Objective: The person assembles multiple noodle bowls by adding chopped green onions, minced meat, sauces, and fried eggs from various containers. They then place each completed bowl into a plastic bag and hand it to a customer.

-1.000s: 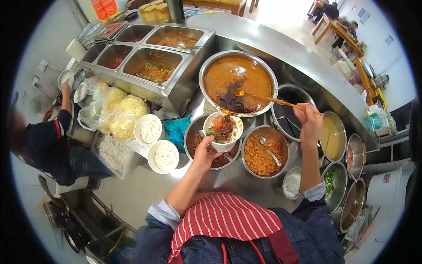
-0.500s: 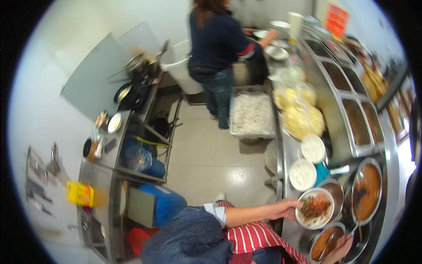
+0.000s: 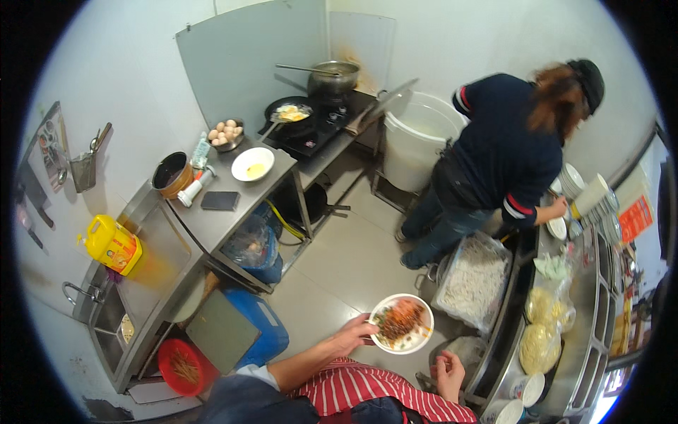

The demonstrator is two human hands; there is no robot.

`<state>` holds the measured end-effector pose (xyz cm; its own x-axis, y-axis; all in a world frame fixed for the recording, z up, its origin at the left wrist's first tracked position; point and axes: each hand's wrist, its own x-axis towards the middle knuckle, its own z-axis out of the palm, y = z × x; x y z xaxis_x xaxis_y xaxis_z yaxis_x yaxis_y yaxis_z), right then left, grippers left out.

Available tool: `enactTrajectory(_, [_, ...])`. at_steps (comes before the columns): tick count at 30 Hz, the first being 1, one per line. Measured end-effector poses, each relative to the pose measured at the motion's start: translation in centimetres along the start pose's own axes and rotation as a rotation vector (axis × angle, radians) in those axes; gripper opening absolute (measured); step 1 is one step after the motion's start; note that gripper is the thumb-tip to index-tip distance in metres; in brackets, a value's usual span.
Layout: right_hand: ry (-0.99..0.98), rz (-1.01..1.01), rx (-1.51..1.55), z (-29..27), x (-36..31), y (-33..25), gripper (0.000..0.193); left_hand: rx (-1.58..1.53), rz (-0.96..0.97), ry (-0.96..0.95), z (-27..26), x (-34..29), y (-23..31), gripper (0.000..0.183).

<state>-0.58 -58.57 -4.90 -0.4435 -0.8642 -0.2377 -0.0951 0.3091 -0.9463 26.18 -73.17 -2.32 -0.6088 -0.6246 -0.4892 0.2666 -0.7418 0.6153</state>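
My left hand (image 3: 353, 335) grips the near-left rim of a white bowl (image 3: 426, 335), holding it out above the floor in front of my striped apron. Inside the bowl lie orange-red bits, dark brown mince, some green pieces and something white at the bottom. To the right of the bowl and apart from it is my right hand (image 3: 448, 374). Its fingers are loosely bent and somewhat apart, with nothing visible in them.
A co-worker (image 3: 487, 152) stands ahead by the right counter, one hand near white bowls. A tub of white noodles (image 3: 474, 283) stands beside that counter. On the left are a steel table with a plate (image 3: 253, 164), eggs (image 3: 226, 132), a frying pan (image 3: 288, 117) and a yellow jug (image 3: 113, 244).
My view has turned left. The bowl has come from over the counter's pots to above the floor, still in my left hand. My right hand has left the pots and the utensil there.
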Motion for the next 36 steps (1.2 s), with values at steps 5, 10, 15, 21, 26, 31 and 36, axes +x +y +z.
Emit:
enactTrajectory(5, [-0.123,-0.058,-0.279,6.2,9.8,-4.5,0.021,-0.252,0.313,0.148,-6.9,0.6,6.5,0.052])
enactTrajectory(10, [-0.247,-0.168,-0.465,11.3,21.2,-5.7,0.018,-0.405,0.467,0.249,-11.0,2.6,9.9,0.052])
enactTrajectory(15, [-0.517,-0.465,-0.556,23.6,32.7,-9.8,0.019,-0.505,0.550,0.411,-13.6,2.4,13.0,0.066])
enactTrajectory(21, [-1.090,-0.357,-0.348,47.1,39.6,-17.0,0.047,-0.675,0.820,0.638,-14.6,0.5,17.1,0.075])
enactTrajectory(26, [-1.136,-0.230,-0.350,64.2,39.9,-19.9,0.071,-0.725,0.865,0.755,-17.9,-0.6,20.7,0.083])
enactTrajectory(31, [-1.377,-0.060,-0.273,71.1,38.8,-20.8,0.065,-0.714,0.888,0.774,-23.4,-1.0,26.0,0.084])
enactTrajectory(36, [-1.047,-0.962,-0.555,78.6,43.3,-22.0,0.050,-0.675,0.924,0.784,-26.6,-1.2,31.0,0.084])
